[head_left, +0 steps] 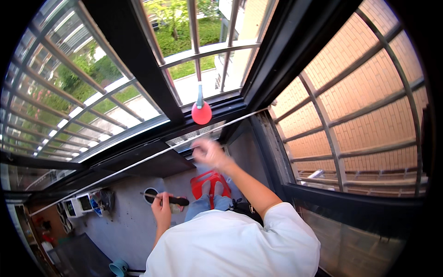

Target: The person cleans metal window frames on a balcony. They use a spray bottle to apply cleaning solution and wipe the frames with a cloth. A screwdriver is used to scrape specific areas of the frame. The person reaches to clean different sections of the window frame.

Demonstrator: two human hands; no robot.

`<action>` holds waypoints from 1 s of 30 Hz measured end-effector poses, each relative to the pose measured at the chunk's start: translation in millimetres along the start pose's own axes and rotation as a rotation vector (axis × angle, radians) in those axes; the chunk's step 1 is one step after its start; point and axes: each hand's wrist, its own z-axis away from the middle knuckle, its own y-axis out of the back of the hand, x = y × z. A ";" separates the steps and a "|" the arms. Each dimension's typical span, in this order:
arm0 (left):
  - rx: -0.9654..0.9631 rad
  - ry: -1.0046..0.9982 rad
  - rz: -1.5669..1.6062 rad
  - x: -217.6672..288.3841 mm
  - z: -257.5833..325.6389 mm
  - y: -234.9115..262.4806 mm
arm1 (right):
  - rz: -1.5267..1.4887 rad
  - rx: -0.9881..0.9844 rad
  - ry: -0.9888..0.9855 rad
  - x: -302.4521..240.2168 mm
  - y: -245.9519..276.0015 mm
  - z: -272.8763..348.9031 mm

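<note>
My left hand (pixel 161 207) is closed around a tool with a thick dark handle (pixel 179 201) and a thin shaft pointing left; its exact kind cannot be made out. My right hand (pixel 210 153) is raised in front of me, just below a white cord (pixel 166 150) strung across the window side. Motion smears its fingers, so their grip is unclear. Above that hand, against the window frame, a pinkish-red rounded thing (pixel 201 113) with a grey neck is seen. My feet stand on a red plastic stool (pixel 197 184).
Barred windows (pixel 198 50) surround me ahead and to the right. A dark-rimmed bucket (pixel 150 194) stands on the grey floor (pixel 124 221) left of the stool. White containers (pixel 78 206) sit farther left, and a teal bucket (pixel 118 267) is at the lower left.
</note>
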 end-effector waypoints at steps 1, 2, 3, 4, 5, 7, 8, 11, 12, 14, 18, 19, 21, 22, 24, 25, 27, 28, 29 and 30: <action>-0.047 -0.027 0.004 10.3 -13.6 -10.1 | 0.053 -0.255 -0.052 -40.8 -3.3 25.0; -0.096 -0.052 0.008 20.8 -26.0 -21.0 | 0.005 -0.406 -0.102 -48.3 -11.6 43.4; -0.164 -0.143 -0.019 33.1 -37.9 -33.9 | -0.044 -0.548 -0.143 -54.2 -17.2 55.6; -0.239 -0.186 -0.059 50.2 -43.8 -46.0 | -0.011 -0.507 -0.102 -62.2 -16.4 65.0; -0.314 -0.231 -0.099 63.5 -48.2 -57.7 | 0.024 -0.467 -0.061 -67.3 -16.0 72.3; -0.440 -0.229 -0.026 77.5 -52.8 -81.2 | -0.014 -0.341 -0.126 -73.9 -7.7 77.2; -0.469 -0.269 -0.026 85.4 -54.7 -94.3 | -0.075 -0.292 -0.102 -78.5 -0.3 77.7; -0.684 -0.345 -0.047 114.7 -67.2 -121.0 | 0.012 -0.012 0.059 -75.5 16.9 87.9; -0.734 -0.166 0.118 123.3 -68.4 -126.2 | -0.030 0.002 0.001 -87.9 29.9 90.5; -0.907 0.325 0.574 132.2 -81.0 -121.5 | -0.169 0.163 -0.109 -95.6 48.9 101.2; -0.959 0.664 0.916 133.1 -81.0 -110.1 | -0.152 0.346 -0.145 -95.5 79.2 124.8; -0.921 0.664 0.894 126.2 -77.8 -106.4 | -0.104 0.370 -0.137 -92.8 82.2 130.0; -0.839 0.671 0.853 109.6 -70.0 -99.4 | -0.101 0.369 -0.187 -80.4 87.7 137.6; -0.798 0.689 0.852 99.9 -68.2 -96.3 | -0.201 0.368 -0.220 -80.2 84.9 138.0; -0.746 0.702 0.906 90.2 -61.6 -92.0 | -0.279 0.295 -0.283 -82.4 75.7 131.7; -0.724 0.707 0.932 87.9 -58.0 -91.8 | -0.317 0.263 -0.312 -84.4 69.8 127.7; -0.666 0.652 0.970 85.4 -50.0 -90.2 | -0.270 0.195 -0.329 -91.1 55.0 118.9; -0.649 0.605 0.965 82.0 -49.1 -90.1 | -0.256 0.158 -0.337 -89.8 51.0 116.7; -0.635 0.559 0.957 79.9 -48.1 -89.8 | -0.242 0.124 -0.345 -88.3 48.7 116.3; -0.592 0.493 0.858 81.5 -48.6 -87.8 | -0.220 0.103 -0.354 -90.6 46.7 116.4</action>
